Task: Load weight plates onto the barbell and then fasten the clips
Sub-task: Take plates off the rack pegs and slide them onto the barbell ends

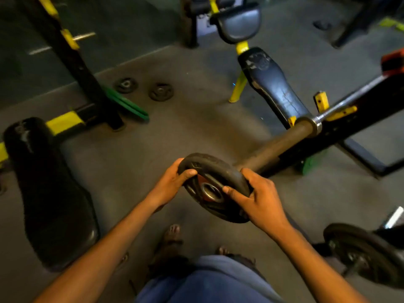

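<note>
Lap: blue-grey shorts (209, 281) at the bottom edge, sandalled feet (172, 237) on the grey rubber floor (185, 110).
Hands: left hand (172, 182) and right hand (260, 193) both clamp the rim of a round black rubber weight plate (213, 186), thumbs on its near face.
Plate position: tilted, its steel-ringed hole just before the dark sleeve end of the steel barbell (284, 143), which lies on a black rack with yellow hooks (341, 112).
Around: two small black plates (144, 89) and green flat plates (126, 106) lie by a black-and-yellow upright (72, 53); black padded benches left (50, 193) and ahead (271, 84).
Lower right: another black plate (363, 254).
</note>
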A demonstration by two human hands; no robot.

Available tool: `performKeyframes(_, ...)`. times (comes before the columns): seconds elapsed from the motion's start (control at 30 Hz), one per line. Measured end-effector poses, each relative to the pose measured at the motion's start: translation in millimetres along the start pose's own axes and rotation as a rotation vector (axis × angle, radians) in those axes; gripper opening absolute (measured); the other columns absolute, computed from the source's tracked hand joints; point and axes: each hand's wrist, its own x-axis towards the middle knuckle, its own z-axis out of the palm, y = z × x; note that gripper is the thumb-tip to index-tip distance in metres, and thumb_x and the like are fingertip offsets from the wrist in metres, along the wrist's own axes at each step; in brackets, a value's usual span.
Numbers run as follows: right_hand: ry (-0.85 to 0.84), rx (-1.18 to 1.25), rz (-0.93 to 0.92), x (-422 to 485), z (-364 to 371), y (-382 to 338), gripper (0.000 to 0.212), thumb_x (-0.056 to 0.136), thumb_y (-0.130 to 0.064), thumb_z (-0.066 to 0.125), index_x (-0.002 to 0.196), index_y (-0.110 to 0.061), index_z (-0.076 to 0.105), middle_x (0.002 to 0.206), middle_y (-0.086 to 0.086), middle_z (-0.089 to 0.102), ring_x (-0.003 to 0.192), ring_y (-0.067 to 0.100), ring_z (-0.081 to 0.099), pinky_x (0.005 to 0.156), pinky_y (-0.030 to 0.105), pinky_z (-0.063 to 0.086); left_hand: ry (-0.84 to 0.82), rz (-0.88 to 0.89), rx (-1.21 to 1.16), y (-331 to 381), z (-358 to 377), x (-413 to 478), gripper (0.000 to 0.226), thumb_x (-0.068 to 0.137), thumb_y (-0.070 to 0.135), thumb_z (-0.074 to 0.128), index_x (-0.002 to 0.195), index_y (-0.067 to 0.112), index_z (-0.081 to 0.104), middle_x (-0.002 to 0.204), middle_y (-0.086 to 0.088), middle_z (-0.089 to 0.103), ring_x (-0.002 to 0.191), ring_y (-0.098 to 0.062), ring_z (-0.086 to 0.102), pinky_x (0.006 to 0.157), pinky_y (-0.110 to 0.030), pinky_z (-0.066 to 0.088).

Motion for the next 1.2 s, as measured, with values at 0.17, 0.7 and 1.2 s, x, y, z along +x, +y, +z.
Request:
performKeyframes(0.17,0.126,-0.153,0.08,-11,7,-17,0.03,0.088,-0.045,0.072,0.081,-0.029,0.048,0.068,-0.013,0.051,0.063,0.011,0.056,0.055,0.038,0.047,-0.258,0.031,0.073,1,-8,40,0.043,0.087,0.037,0.066,0.126,0.027,0.054,0.121,0.007,0.065,0.115,-0.005,0.062,0.104,-0.036,0.049)
performKeyframes(0.7,0.913,-0.249,0.787,-35,48,-43,0.045,0.078,-0.053,0.081,0.102,-0.021,0.06,0.101,0.003,0.058,0.088,0.02,0.059,0.068,0.04,0.054,-0.549,-0.478,-0.114,38,1,68,0.09,0.082,0.063,0.06,0.152,0.011,0.035,0.149,-0.016,0.046,0.135,-0.03,0.051,0.108,-0.051,0.046)
performKeyframes(1.2,1.101,0.877,0.961,16,50,-26,0.05,0.084,-0.051,0.076,0.095,-0.005,0.061,0.098,0.014,0.076,0.104,0.024,0.074,0.08,0.051,0.064,-0.569,-0.384,-0.203,70,66,102,0.061,0.085,0.065,0.056,0.113,0.011,0.064,0.104,-0.012,0.074,0.101,-0.024,0.072,0.093,-0.042,0.057)
